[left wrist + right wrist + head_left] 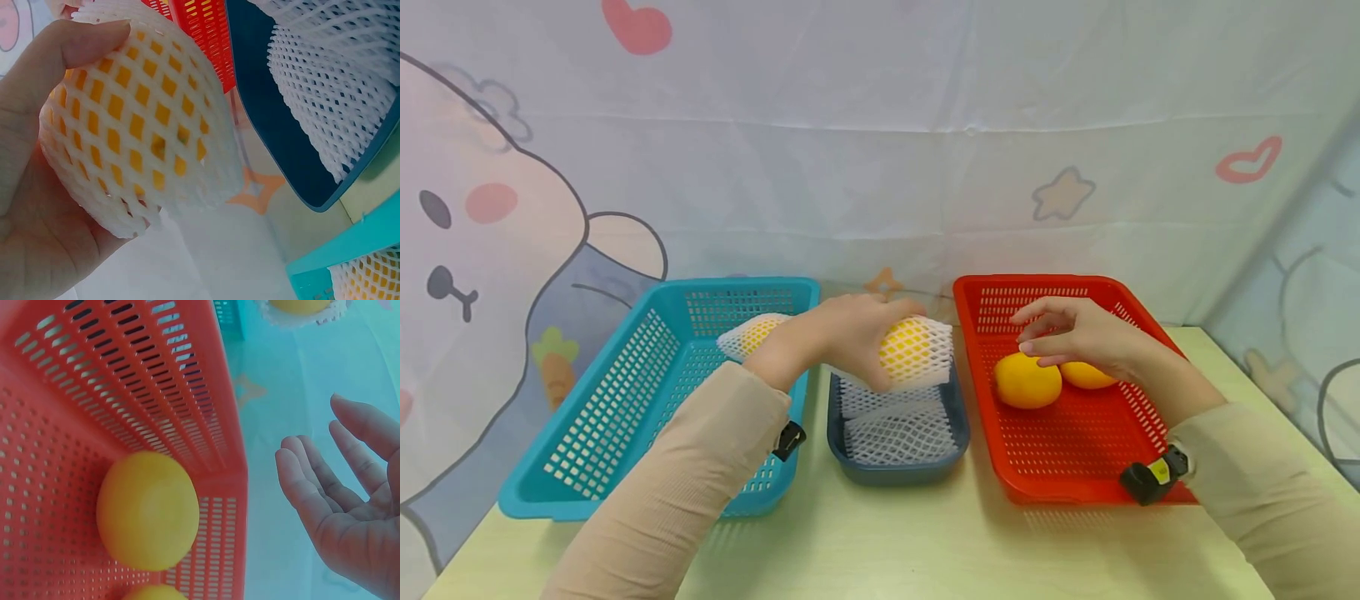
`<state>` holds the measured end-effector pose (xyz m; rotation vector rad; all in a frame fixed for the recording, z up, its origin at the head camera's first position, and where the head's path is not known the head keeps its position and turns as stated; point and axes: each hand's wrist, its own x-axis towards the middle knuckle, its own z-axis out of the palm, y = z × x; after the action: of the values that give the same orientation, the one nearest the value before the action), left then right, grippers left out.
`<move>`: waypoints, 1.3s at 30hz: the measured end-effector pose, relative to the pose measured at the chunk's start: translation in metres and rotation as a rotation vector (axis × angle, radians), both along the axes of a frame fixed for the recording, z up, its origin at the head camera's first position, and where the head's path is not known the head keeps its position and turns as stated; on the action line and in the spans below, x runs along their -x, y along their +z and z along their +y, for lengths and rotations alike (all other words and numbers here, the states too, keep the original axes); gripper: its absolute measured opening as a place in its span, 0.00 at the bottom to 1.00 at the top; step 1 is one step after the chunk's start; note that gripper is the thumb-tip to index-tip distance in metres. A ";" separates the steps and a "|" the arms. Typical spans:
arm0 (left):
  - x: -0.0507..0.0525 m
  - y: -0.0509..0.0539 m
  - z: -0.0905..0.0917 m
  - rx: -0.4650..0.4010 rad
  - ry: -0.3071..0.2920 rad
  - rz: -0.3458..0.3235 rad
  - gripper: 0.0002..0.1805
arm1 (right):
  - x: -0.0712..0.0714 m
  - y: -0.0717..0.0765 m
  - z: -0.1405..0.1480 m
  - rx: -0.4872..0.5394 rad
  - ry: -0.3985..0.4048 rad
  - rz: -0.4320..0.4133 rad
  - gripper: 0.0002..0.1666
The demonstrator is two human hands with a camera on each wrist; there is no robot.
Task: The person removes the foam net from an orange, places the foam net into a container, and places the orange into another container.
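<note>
Left hand [853, 335] grips a round yellow fruit in white foam netting [917, 352], above the far part of the dark-blue plastic tray [898, 475], which holds white foam nets [898, 432]. Right hand [1078, 335], fingers relaxed and spread, hovers over two bare yellow fruits [1028, 382] in the red perforated plastic basket [1037, 467], right. Left: turquoise perforated plastic basket [737, 285]; second netted fruit [752, 335] at its far end.
</note>
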<state>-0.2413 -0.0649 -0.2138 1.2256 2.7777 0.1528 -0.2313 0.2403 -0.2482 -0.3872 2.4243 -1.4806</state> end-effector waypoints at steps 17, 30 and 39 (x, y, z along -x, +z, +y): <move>-0.001 0.001 0.002 -0.003 0.016 -0.033 0.44 | 0.001 -0.006 -0.023 0.059 0.052 -0.033 0.20; 0.000 0.000 0.006 0.006 0.029 -0.036 0.44 | 0.001 -0.008 -0.034 0.073 0.098 -0.062 0.21; 0.000 -0.001 0.008 -0.003 0.025 -0.036 0.43 | 0.001 -0.009 -0.041 0.074 0.119 -0.047 0.23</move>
<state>-0.2418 -0.0571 -0.2144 1.1767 2.7641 0.1792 -0.2328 0.1990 -0.2572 -0.4979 2.2737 -1.5138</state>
